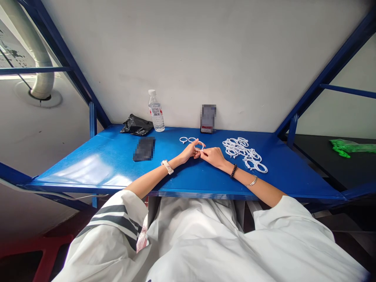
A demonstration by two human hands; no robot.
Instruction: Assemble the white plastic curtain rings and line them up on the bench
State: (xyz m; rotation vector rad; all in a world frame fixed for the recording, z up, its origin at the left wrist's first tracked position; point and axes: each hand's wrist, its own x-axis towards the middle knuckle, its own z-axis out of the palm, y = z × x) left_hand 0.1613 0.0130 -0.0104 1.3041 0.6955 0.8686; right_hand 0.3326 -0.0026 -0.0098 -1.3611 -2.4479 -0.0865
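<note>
Over the middle of the blue table (117, 160), a white ring (199, 143) is held between my two hands. My left hand (190, 152) has its fingers closed on the ring's left side. The fingers of my right hand (214, 156) pinch the ring's lower edge, where a small part is hidden by the fingertips. Just behind my left hand lie a white ring (183, 139) and another one (192, 139), partly covered by the hand. To the right of my right hand is a loose pile of several white rings (239, 148).
A water bottle (157, 113) and a crumpled black bag (136, 124) stand at the back left. A dark blurred flat object (144, 149) lies before them. A phone-like object (208, 119) leans on the wall. Green plastic (351, 147) lies far right.
</note>
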